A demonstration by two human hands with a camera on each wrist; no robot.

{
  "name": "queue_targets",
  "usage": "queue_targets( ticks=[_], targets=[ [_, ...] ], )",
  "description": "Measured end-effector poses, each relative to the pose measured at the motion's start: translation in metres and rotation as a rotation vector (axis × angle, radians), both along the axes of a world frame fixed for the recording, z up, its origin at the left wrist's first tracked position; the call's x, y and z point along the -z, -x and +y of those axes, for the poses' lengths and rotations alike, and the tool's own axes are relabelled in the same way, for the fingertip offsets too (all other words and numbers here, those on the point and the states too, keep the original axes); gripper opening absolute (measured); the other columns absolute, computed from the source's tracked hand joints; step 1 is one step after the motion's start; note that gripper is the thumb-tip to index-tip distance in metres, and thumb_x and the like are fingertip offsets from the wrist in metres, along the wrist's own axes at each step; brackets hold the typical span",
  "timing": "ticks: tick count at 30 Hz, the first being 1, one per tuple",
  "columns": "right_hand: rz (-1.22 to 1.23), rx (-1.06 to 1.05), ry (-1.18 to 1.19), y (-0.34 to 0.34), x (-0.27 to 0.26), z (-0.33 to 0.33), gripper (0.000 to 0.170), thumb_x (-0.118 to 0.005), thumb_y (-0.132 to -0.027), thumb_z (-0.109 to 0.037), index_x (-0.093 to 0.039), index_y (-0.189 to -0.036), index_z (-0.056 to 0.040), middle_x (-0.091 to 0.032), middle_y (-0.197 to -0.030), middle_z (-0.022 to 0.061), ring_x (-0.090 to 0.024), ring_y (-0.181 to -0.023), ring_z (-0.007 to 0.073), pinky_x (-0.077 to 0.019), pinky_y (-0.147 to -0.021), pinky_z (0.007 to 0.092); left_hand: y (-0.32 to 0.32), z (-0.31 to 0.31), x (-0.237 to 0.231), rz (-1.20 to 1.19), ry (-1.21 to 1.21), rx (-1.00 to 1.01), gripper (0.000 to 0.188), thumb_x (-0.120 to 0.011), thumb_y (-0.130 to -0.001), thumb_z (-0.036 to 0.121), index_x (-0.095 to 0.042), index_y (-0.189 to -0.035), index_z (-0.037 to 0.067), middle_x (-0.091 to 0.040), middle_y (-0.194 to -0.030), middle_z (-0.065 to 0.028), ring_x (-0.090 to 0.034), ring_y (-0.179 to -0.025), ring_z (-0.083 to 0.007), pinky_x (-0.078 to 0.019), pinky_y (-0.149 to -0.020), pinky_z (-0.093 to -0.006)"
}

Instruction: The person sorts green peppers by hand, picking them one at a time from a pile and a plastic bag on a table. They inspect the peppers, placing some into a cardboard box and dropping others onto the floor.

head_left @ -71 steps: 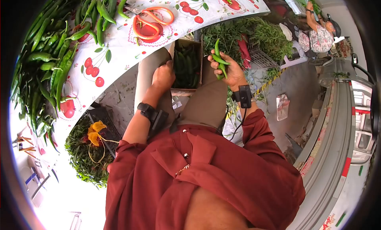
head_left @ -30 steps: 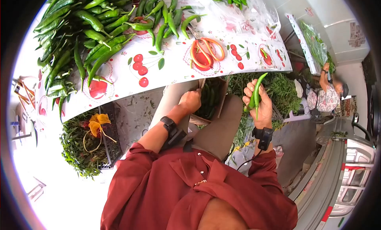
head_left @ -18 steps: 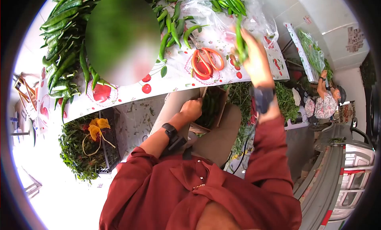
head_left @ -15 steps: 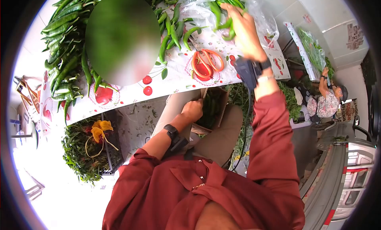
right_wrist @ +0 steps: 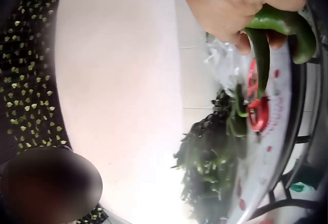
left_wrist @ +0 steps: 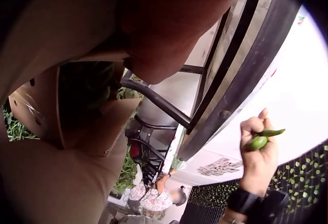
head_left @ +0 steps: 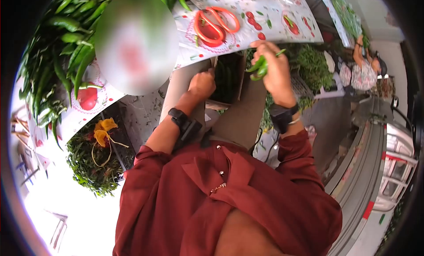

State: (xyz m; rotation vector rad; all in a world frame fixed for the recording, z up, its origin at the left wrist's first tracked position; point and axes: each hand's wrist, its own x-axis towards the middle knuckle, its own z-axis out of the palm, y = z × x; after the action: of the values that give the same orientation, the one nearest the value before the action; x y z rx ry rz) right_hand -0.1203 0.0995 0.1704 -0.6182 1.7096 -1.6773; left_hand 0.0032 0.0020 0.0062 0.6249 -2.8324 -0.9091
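Note:
In the head view my right hand (head_left: 277, 77) holds a few green chili peppers (head_left: 260, 69) just past the table's near edge. The right wrist view shows a curved chili pepper (right_wrist: 302, 42) and a straighter one poking out from under the fingers. My left hand (head_left: 202, 85), fingers curled, grips the top edge of a cardboard box (head_left: 218, 105) between the knees; its fingertips are hidden. Dark green peppers (head_left: 226, 79) lie inside the box. Scissors with orange handles (head_left: 237, 24) lie on the cherry-patterned tablecloth (head_left: 282, 8).
A large heap of green peppers (head_left: 62, 48) covers the table's left side. Leafy plants (head_left: 92, 163) stand below left with a yellow item (head_left: 104, 132) on top. More greens (head_left: 311, 61) and a dark basket (head_left: 300, 85) are on the right. Another person (head_left: 363, 74) works farther back.
My right hand carried peppers up to the plastic bag on the table, then came back toward me with peppers in it. The left hand stays at the box. The head view has shifted.

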Motion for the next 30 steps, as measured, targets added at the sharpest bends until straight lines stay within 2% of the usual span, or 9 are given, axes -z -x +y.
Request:
queue_targets(
  ticks=[2,5,7,9,11,14,15,21,30],
  targets=[
    [0.133,-0.062,-0.027,-0.011,0.034,0.012,0.021,-0.054,-0.082,-0.017,-0.057,-0.096,-0.0015,-0.054,-0.08,0.0034,-0.05,-0.075,0.0116,-0.0431,-0.065,0.0242,0.005,0.002,0.009,0.011,0.022,0.026,0.019,-0.043,-0.073,0.006,-0.048,-0.089,-0.002,-0.06,-0.069,-0.0203,-0.061,-0.063,-0.0328,-0.0498,-0.058,-0.0408],
    [0.829,-0.084,-0.275,-0.008,0.071,0.032,0.041,-0.064,-0.074,-0.02,-0.051,-0.107,0.0,-0.049,-0.105,0.016,-0.048,-0.098,0.0273,-0.0407,-0.083,0.0331,0.004,0.004,0.001,0.036,-0.052,0.017,0.017,-0.042,-0.075,0.007,-0.047,-0.09,-0.001,-0.059,-0.071,-0.0224,-0.059,-0.066,-0.0367,-0.0487,-0.061,-0.0439],
    [0.952,0.024,-0.482,0.002,0.092,0.047,0.046,-0.064,-0.072,-0.023,-0.049,-0.109,0.0,-0.05,-0.103,0.0194,-0.049,-0.097,0.0329,-0.0398,-0.084,0.036,0.005,0.005,0.003,0.0,-0.058,-0.007,0.018,-0.044,-0.075,0.007,-0.046,-0.092,0.001,-0.058,-0.071,-0.0236,-0.058,-0.067,-0.039,-0.0473,-0.063,-0.0466],
    [0.972,0.091,-0.634,0.014,0.102,0.056,0.046,-0.063,-0.072,-0.024,-0.049,-0.11,0.0,-0.052,-0.101,0.0203,-0.05,-0.095,0.0338,-0.0412,-0.082,0.0367,0.003,0.006,-0.002,-0.008,-0.045,0.021,0.018,-0.044,-0.076,0.007,-0.046,-0.093,0.002,-0.058,-0.071,-0.0241,-0.058,-0.069,-0.0395,-0.0468,-0.064,-0.0473],
    [0.897,-0.081,-0.965,0.026,0.112,0.061,0.049,-0.061,-0.07,-0.035,-0.052,-0.103,0.0003,-0.058,-0.091,0.0188,-0.056,-0.084,0.034,-0.0447,-0.072,0.0397,0.004,0.006,0.001,0.026,-0.034,-0.025,0.018,-0.044,-0.077,0.009,-0.046,-0.093,0.002,-0.058,-0.072,-0.0243,-0.057,-0.07,-0.04,-0.0459,-0.064,-0.0478],
    [0.736,-0.141,-0.954,0.028,0.127,0.059,0.044,-0.061,-0.069,-0.035,-0.056,-0.095,0.0003,-0.059,-0.083,0.02,-0.057,-0.08,0.0354,-0.0448,-0.071,0.0403,0.004,0.005,0.002,0.021,-0.051,-0.021,0.02,-0.045,-0.077,0.011,-0.046,-0.095,0.002,-0.058,-0.073,-0.0238,-0.057,-0.071,-0.04,-0.045,-0.065,-0.0481],
    [0.742,-0.125,-0.905,0.027,0.131,0.053,0.034,-0.063,-0.066,-0.032,-0.062,-0.075,0.001,-0.061,-0.078,0.0189,-0.059,-0.076,0.0334,-0.0465,-0.069,0.0404,0.005,0.004,0.0,0.012,-0.037,-0.026,0.02,-0.045,-0.077,0.011,-0.046,-0.095,0.002,-0.058,-0.073,-0.0238,-0.057,-0.071,-0.04,-0.045,-0.065,-0.0481],
    [0.757,-0.316,-0.991,0.017,0.148,0.031,0.025,-0.058,-0.069,-0.023,-0.062,-0.073,0.0015,-0.06,-0.08,0.0212,-0.058,-0.076,0.035,-0.0464,-0.069,0.0402,0.002,0.006,-0.004,-0.013,-0.002,-0.039,0.024,-0.046,-0.077,0.012,-0.047,-0.099,0.002,-0.058,-0.076,-0.0243,-0.056,-0.073,-0.0401,-0.0439,-0.067,-0.0489],
    [0.89,-0.116,-0.825,0.032,0.171,0.045,0.016,-0.054,-0.067,-0.012,-0.06,-0.068,0.0031,-0.059,-0.071,0.0205,-0.058,-0.068,0.0367,-0.0467,-0.063,0.0428,0.003,0.006,-0.014,-0.048,-0.093,-0.104,0.025,-0.045,-0.074,0.01,-0.052,-0.095,0.0,-0.056,-0.082,-0.0265,-0.052,-0.081,-0.0432,-0.0408,-0.071,-0.0484]
  ],
)
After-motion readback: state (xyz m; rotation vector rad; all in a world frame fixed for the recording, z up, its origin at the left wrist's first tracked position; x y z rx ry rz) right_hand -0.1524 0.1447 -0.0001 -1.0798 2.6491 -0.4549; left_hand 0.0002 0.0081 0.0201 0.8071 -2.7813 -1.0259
